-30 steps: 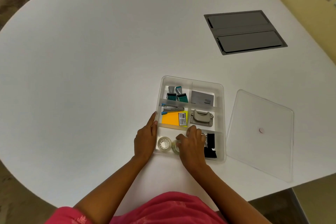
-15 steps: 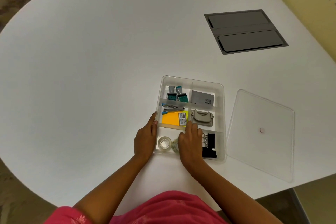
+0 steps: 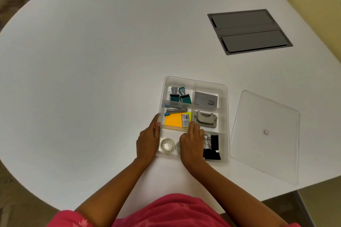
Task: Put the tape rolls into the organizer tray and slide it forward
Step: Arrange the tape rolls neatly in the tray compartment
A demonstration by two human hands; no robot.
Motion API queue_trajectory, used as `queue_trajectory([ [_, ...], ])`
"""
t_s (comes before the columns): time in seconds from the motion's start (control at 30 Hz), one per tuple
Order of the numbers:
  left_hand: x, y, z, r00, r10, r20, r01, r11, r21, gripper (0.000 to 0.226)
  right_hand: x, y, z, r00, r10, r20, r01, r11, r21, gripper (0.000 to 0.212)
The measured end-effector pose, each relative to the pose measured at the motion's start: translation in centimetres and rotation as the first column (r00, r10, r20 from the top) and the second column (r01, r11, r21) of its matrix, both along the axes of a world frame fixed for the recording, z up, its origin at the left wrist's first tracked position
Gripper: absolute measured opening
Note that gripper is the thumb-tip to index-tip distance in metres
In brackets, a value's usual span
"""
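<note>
The clear organizer tray (image 3: 228,116) sits on the white table, close to its near edge. In its near-left compartment lie two clear tape rolls: one (image 3: 167,145) lies flat in full view, while the other (image 3: 177,147) is mostly hidden under my right hand. My left hand (image 3: 147,142) grips the tray's left wall, thumb on the rim. My right hand (image 3: 191,142) lies over the tray's near middle with its fingers curled on the cross divider beside the orange sticky notes (image 3: 173,120).
The other compartments hold stamps (image 3: 180,96), a grey card box (image 3: 205,99), a stapler (image 3: 175,110), a hole punch (image 3: 205,119) and black binder clips (image 3: 212,147). A clear lid (image 3: 265,134) lies right of the tray. A grey cable hatch (image 3: 249,31) is set into the table at the far right.
My right hand let go of the second tape roll and reached forward onto the tray's divider. The left hand and the tray have stayed in place.
</note>
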State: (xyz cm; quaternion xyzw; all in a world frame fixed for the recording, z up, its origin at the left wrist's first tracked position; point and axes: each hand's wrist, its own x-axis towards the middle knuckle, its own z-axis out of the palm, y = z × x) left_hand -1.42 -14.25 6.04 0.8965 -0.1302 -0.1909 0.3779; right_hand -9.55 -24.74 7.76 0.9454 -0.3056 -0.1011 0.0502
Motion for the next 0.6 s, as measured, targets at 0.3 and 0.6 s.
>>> queue_trajectory([
  [0.3, 0.00, 0.04, -0.11, 1.000, 0.002, 0.001, -0.002, 1.000, -0.002, 0.047, -0.44, -0.72, -0.32, 0.995, 0.043, 0.088, -0.048, 0.997, 0.056, 0.038],
  [0.6, 0.04, 0.10, -0.21, 1.000, 0.008, -0.010, -0.008, 1.000, -0.004, 0.047, -0.38, -0.81, -0.15, 0.998, 0.024, 0.054, -0.028, 0.997, 0.071, 0.057],
])
